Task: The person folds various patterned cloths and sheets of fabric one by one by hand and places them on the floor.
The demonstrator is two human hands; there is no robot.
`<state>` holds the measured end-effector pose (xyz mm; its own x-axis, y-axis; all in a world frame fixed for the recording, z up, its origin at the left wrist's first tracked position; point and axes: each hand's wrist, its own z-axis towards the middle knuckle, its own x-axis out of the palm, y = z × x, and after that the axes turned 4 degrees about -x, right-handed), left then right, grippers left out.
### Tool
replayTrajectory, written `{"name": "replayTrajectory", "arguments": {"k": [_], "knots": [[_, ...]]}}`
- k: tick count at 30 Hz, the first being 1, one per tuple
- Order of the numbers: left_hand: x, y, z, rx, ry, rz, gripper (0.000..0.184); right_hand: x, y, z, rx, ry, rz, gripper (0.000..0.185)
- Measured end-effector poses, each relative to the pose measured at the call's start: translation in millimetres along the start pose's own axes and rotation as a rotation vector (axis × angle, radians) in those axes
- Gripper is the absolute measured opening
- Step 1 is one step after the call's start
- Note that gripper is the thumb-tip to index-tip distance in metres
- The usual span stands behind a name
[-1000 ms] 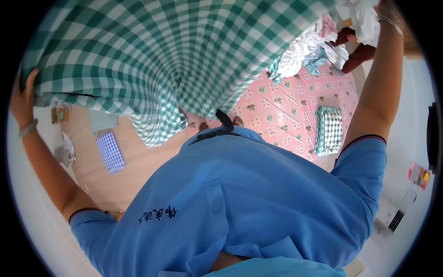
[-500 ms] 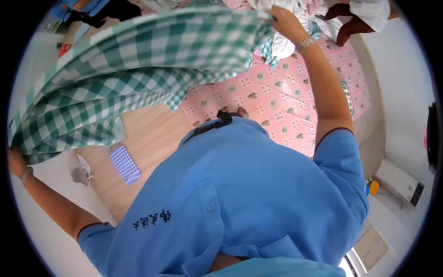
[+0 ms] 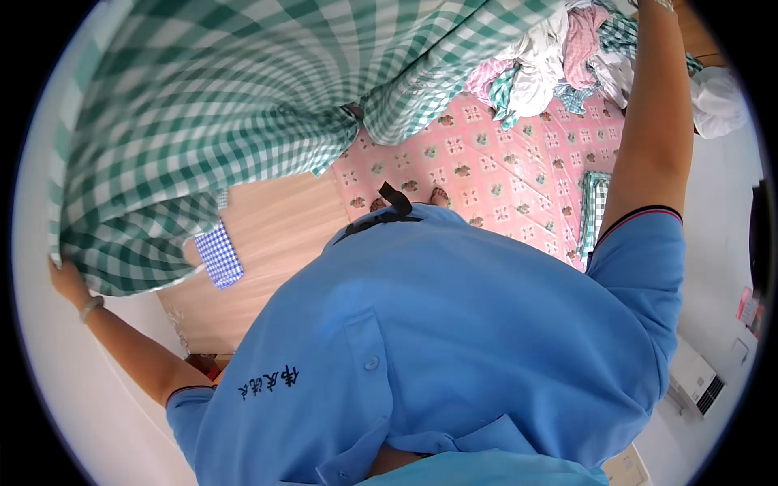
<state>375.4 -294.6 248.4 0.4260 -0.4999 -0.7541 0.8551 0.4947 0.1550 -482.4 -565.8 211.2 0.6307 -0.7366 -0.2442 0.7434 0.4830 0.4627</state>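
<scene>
A large green-and-white checked cloth (image 3: 243, 89) spreads across the upper left in the head view, hanging in folds. My left hand (image 3: 69, 283) is closed on its lower left edge, at the far left of the view. My right forearm (image 3: 660, 89) reaches up at the right. The right hand itself lies beyond the top edge, so its grip is hidden; only the wrist with a watch band (image 3: 664, 4) shows.
A pink patterned sheet (image 3: 486, 166) covers the floor ahead. Heaped white, pink and green laundry (image 3: 539, 69) lies on it. A folded green checked cloth (image 3: 596, 211) is on the right, a blue checked cloth (image 3: 219, 255) on the wooden surface (image 3: 279, 227) at left.
The checked cloth has spread wider and risen toward the top of the view. My right hand has moved up and right, out of view; my left hand has shifted slightly right.
</scene>
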Motion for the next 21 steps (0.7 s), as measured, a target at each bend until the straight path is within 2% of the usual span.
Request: {"name": "replayTrajectory", "arguments": {"k": [2,3,4,6,7,8,9,10,11,12,13,14,15,16,17,18,20,21], "knots": [[23.8,-16.3,-44.2,-0.193,0.082,-0.236,0.039,-5.4,-23.2,-4.7,-0.126,0.117,-0.106,0.023],[36.7,-19.1,-63.5,-0.276,0.174,-0.356,0.039,-9.5,-15.7,-20.3,0.01,0.217,0.16,0.027],[51.1,-21.7,-82.9,-0.356,0.265,-0.476,0.039,-17.7,-2.0,-49.1,0.018,0.207,-0.105,0.026],[88.5,-26.8,-120.8,-0.276,0.434,-0.557,0.033,-30.6,-145.6,-95.5,-0.392,0.496,-0.999,0.02],[89.7,-49.7,-137.8,-0.258,0.527,-0.63,0.03,-31.2,-106.5,-139.8,-0.002,0.406,-0.595,0.029],[81.0,-87.4,-156.3,-0.234,0.621,-0.702,0.029,-37.5,-170.4,-187.3,-0.107,0.582,-0.873,0.037],[66.1,-130.2,-174.4,-0.161,0.68,-0.59,0.029,-47.1,-163.1,-222.8,0.095,0.946,-0.879,0.036],[58.0,-175.1,-189.5,-0.086,0.733,-0.482,0.03,-47.6,-205.5,-283.7,-0.246,0.984,-0.768,0.039],[66.2,-207.8,-200.5,-0.084,1.036,-0.297,0.035,-39.9,-145.5,-307.9,0.085,1.029,-0.548,0.05],[108.2,-218.1,-235.4,0.116,0.982,-0.356,0.032,-29.6,-57.3,-313.9,0.304,1.025,-0.384,0.053],[89.0,-278.8,-250.2,0.303,0.9,-0.528,0.023,-6.8,-49.2,-355.4,0.103,0.91,-0.078,0.055],[96.4,-316.2,-266.2,0.5,0.935,-0.708,0.016,8.8,-1.4,-371.7,0.267,0.969,0.167,0.057],[81.0,-361.4,-273.7,0.676,0.848,-0.843,0.019,27.6,37.4,-376.9,0.16,1.006,0.44,0.062],[70.4,-396.4,-281.6,0.775,0.873,-0.882,0.018,32.4,92.3,-355.2,0.005,1.14,0.449,0.064],[45.6,-428.1,-281.4,0.833,0.913,-0.898,0.018,37.9,116.1,-371.3,-0.168,1.053,0.424,0.064],[26.9,-451.2,-278.6,0.882,0.947,-0.906,0.017,41.8,135.9,-378.2,-0.156,1.026,0.498,0.051],[22.2,-466.8,-277.8,0.887,0.961,-0.978,0.017,48.4,148.2,-389.1,0.31,1.412,0.607,0.044],[20.7,-469.6,-277.2,0.851,0.972,-1.039,0.017,44.2,146.4,-395.0,0.32,1.395,0.596,0.044]]}}
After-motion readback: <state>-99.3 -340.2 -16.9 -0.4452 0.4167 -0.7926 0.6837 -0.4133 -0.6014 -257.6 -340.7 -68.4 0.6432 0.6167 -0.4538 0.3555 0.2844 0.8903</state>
